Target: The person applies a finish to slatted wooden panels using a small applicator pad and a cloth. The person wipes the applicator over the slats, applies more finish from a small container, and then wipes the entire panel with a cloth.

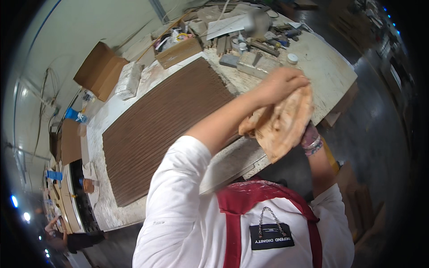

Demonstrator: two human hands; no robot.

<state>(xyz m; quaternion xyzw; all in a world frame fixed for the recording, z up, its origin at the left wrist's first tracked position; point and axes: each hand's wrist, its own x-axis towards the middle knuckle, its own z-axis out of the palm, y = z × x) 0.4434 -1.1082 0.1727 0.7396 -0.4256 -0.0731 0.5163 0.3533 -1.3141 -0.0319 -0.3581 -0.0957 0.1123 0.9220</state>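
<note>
My left hand is raised over the near right side of the table, its fingers closed on the top of a stained tan-orange cloth. The cloth hangs down in folds from it. Below and to the right, my right hand is at the cloth's lower right edge. Its fingers are hidden behind the fabric, so its grip does not show. A bracelet circles that wrist. To the left of the cloth, partly behind my left forearm, lies a large brown panel with parallel ridges.
The panel rests on a worn white table. Behind it are an open cardboard box of odds and ends, a white wrapped block, a grey block, a small white-lidded jar and scattered tools. Someone is at the far lower left.
</note>
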